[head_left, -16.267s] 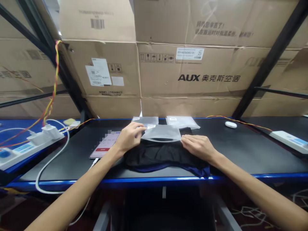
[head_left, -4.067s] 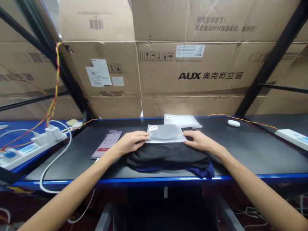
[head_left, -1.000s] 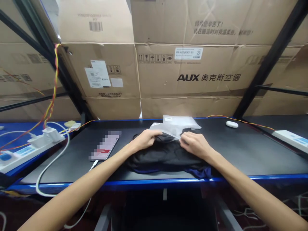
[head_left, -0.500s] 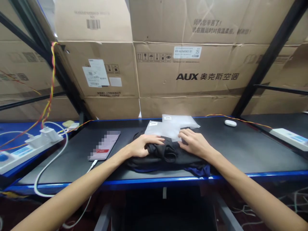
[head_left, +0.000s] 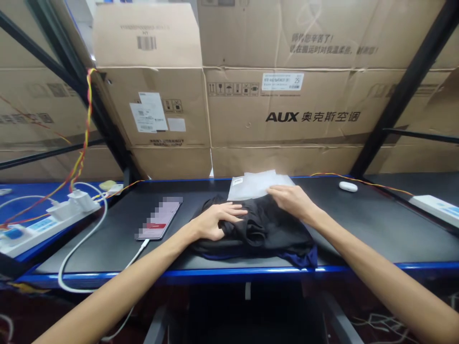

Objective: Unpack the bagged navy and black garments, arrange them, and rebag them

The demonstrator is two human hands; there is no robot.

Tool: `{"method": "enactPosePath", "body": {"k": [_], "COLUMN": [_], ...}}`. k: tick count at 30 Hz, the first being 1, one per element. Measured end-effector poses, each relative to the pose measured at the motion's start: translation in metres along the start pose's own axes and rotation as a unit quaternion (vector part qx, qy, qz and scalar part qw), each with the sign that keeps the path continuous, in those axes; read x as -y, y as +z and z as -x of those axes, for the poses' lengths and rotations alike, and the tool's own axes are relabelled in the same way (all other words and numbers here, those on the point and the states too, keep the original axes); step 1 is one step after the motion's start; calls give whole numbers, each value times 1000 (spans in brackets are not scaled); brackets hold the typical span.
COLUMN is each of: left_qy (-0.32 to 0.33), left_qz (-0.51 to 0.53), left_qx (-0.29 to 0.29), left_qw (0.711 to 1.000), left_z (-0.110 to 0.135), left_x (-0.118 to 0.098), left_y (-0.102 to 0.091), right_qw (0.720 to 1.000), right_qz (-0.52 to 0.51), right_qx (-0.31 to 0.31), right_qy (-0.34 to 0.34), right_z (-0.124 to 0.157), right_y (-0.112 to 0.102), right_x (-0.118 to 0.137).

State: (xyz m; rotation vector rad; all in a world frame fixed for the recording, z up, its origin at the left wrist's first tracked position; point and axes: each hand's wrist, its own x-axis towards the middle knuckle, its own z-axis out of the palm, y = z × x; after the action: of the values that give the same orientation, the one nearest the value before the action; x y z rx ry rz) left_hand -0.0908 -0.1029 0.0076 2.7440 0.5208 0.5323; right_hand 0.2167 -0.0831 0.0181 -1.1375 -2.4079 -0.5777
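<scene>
Near the center of the frame, the left hand (head_left: 216, 222) is lying over a bunched black cloth (head_left: 285, 227) on the desk (head_left: 362, 229), its fingers extended; whether it is gripping, I cannot tell. Right of center, the right hand (head_left: 292, 199) is apparently pinching the near right corner of a translucent labelled bag (head_left: 247, 188), which is showing at the cloth's far edge. The step in hand seems to be parting bag from cloth; the next move is probably calling for a steady left hand.
</scene>
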Motion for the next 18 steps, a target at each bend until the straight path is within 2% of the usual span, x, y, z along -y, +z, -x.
{"method": "enactPosePath", "body": {"k": [6, 10, 14, 18], "left_qy": [-9, -16, -42, -84], "left_qz": [23, 25, -7, -59], "left_qx": [-9, -14, -13, -21], "left_qw": [1000, 999, 999, 995], "left_z": [0, 0, -1, -2], "left_x": [-2, -8, -10, -8], "left_y": [-2, -5, -6, -9], "right_qw": [991, 975, 972, 967], "right_qz": [4, -11, -55, -162], "right_qx": [50, 75, 78, -4], "right_qy": [125, 210, 214, 199], "right_z": [0, 9, 13, 17], "right_y": [16, 30, 31, 16], "right_x": [-47, -67, -70, -55]}}
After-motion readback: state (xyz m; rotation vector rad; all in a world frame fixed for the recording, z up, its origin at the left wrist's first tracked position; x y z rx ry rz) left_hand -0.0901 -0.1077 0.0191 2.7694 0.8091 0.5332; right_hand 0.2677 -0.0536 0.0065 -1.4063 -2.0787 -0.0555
